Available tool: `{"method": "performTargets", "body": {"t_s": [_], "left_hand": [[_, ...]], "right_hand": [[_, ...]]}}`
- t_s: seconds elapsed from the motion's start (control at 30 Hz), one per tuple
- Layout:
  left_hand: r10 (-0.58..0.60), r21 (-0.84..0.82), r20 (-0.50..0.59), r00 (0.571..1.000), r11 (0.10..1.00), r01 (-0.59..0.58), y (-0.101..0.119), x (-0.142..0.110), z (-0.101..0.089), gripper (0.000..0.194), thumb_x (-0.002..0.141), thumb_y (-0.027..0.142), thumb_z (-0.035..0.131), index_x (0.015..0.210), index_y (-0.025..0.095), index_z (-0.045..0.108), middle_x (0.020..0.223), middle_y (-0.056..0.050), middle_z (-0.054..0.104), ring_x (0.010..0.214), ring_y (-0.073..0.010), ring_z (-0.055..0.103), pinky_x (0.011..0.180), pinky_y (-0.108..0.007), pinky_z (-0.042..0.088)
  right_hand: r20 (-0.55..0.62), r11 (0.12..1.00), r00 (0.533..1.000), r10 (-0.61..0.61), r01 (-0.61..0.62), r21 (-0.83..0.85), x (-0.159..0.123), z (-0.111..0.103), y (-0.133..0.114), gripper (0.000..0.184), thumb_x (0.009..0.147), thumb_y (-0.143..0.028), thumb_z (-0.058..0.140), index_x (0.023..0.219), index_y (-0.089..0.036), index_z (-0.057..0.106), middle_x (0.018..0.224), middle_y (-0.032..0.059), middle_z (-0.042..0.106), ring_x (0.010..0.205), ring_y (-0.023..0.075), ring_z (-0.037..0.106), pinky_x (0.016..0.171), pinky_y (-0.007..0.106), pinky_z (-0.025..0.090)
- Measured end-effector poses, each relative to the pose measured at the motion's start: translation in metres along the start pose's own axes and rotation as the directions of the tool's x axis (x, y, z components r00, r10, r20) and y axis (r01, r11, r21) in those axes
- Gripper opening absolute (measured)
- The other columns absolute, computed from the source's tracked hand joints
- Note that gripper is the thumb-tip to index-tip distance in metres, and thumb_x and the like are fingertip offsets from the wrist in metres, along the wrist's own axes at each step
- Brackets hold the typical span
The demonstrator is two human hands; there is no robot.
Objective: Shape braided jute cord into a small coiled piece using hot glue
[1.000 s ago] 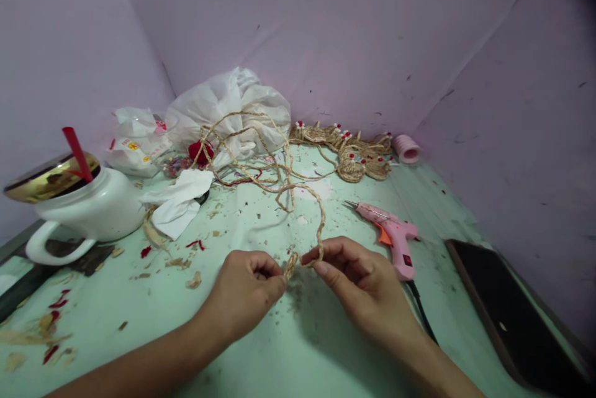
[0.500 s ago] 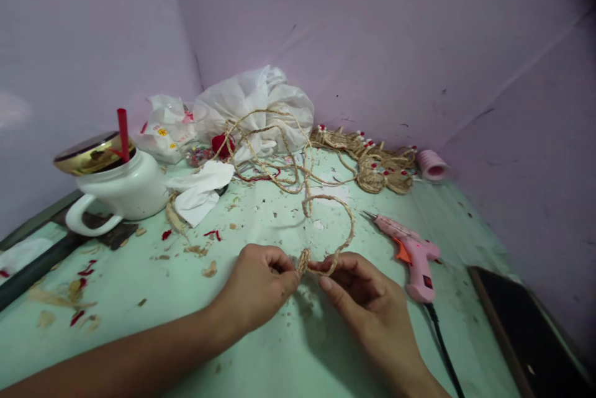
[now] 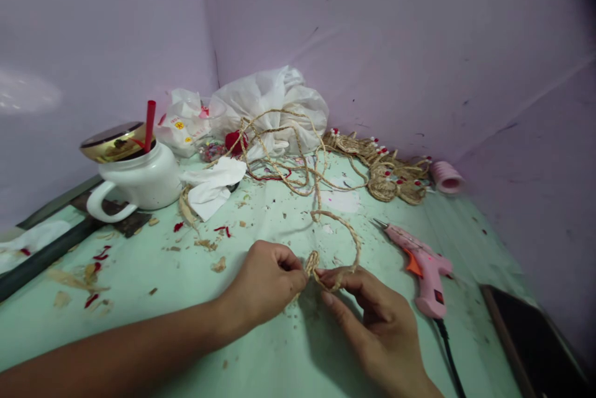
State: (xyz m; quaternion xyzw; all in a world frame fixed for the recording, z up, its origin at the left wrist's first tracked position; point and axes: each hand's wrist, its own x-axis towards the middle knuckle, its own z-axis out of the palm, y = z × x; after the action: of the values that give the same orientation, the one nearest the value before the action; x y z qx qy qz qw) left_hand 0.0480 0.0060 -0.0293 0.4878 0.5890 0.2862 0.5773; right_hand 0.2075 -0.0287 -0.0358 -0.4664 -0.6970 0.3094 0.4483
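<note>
Braided cord (image 3: 357, 239) was folded into a small, narrow bundle (image 3: 313, 259) between the two hands over the counter (image 3: 251, 361), with its long side tipped up and away from the person. The left hand (image 3: 274, 277) had its grip pinched on the bundle, and from there the cord went right, along the fingers of the right hand (image 3: 372, 311), though I could not tell if that grip was tight. Farther out, the cord curled back to a loose tangle by a white bag (image 3: 274, 94), and a pink glue gun (image 3: 429, 274) lay to the right.
</note>
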Motion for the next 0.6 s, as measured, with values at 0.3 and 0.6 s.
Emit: {"method": "performTargets", "body": {"t_s": [0.3,0.6], "left_hand": [[0.001,-0.015,-0.001,1.0,1.0,-0.001,0.0004,0.0003,-0.0002,0.005,0.058,0.016,0.053,0.054,0.014,0.055,0.043,0.004,0.049,0.041,-0.007,0.04,0.04,-0.019,0.03],[-0.007,-0.014,-0.019,1.0,1.0,0.007,0.0014,-0.0004,0.0001,0.004,0.057,0.013,0.053,0.054,0.014,0.054,0.045,0.004,0.049,0.043,-0.0067,0.04,0.041,-0.018,0.03]], "right_hand": [[0.041,0.985,0.991,-0.124,0.128,-0.112,-0.0005,0.0016,0.0023,0.014,0.076,-0.01,0.058,0.084,-0.022,0.059,0.079,0.0034,0.068,0.078,0.0177,0.067,0.069,0.027,0.055],[0.087,0.957,0.968,-0.235,0.246,-0.154,0.0007,0.0028,-0.0033,0.026,0.075,-0.007,0.056,0.094,-0.023,0.063,0.092,0.0076,0.071,0.083,0.0199,0.068,0.07,0.028,0.056]]}}
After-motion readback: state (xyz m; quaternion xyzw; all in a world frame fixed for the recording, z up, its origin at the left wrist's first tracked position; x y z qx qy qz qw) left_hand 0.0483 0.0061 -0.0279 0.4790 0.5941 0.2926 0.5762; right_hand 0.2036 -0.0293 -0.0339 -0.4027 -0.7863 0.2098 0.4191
